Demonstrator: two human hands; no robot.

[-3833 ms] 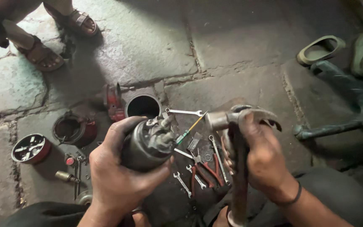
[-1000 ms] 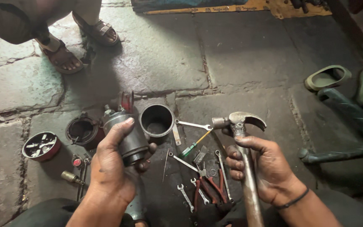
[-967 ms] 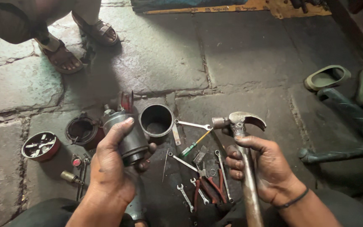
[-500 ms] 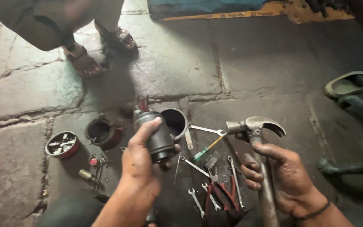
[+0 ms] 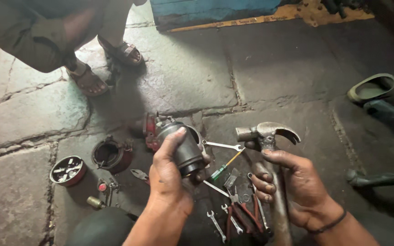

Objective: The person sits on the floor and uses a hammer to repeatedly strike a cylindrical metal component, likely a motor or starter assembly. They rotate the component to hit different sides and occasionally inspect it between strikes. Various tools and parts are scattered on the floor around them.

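Motor housing (image 5: 184,150) now lower, clamped in left hand (image 5: 167,175); hammer (image 5: 270,150) alongside, clenched in right hand (image 5: 297,187).

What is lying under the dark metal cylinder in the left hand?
Below the dark metal cylinder in the left hand, only stone floor and a green-handled screwdriver show; the hand hides the rest.

bare forearms, grimy hands, thin dark band (image 5: 328,225) on right wrist

A long blue board (image 5: 215,11) with a yellow strip (image 5: 233,20) along its lower edge lies at the top of the stone floor. The strip bears small dark lettering. No packages or screens show.
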